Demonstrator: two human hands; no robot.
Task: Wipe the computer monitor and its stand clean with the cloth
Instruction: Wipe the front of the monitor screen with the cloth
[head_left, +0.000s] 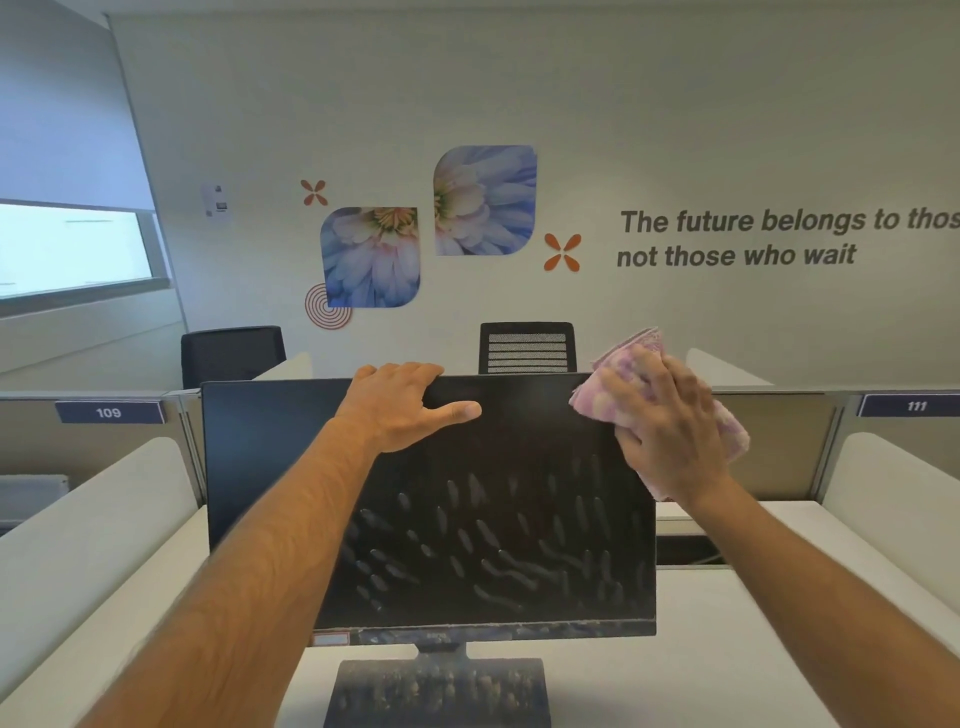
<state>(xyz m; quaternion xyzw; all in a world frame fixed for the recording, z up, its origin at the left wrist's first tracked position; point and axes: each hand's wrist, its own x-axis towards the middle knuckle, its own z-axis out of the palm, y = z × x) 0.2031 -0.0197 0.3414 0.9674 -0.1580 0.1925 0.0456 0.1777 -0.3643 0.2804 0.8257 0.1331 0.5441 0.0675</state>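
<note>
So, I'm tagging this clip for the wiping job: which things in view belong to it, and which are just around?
In the job: monitor, stand, cloth, left grip holding the monitor's top edge, right grip holding the cloth at its top right corner.
Just around: mesh chair, dark chair, plate 109, plate 111, flower pictures, desk.

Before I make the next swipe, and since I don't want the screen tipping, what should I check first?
1. The left hand steadies the monitor by its top edge: ok.
2. The cloth is held in the right hand: ok.
3. The cloth touches the screen's upper right corner: ok.
4. The lower screen is free of smears: not ok.
5. The stand base is free of dust: not ok.
6. The monitor's back is clean: cannot tell.
</note>
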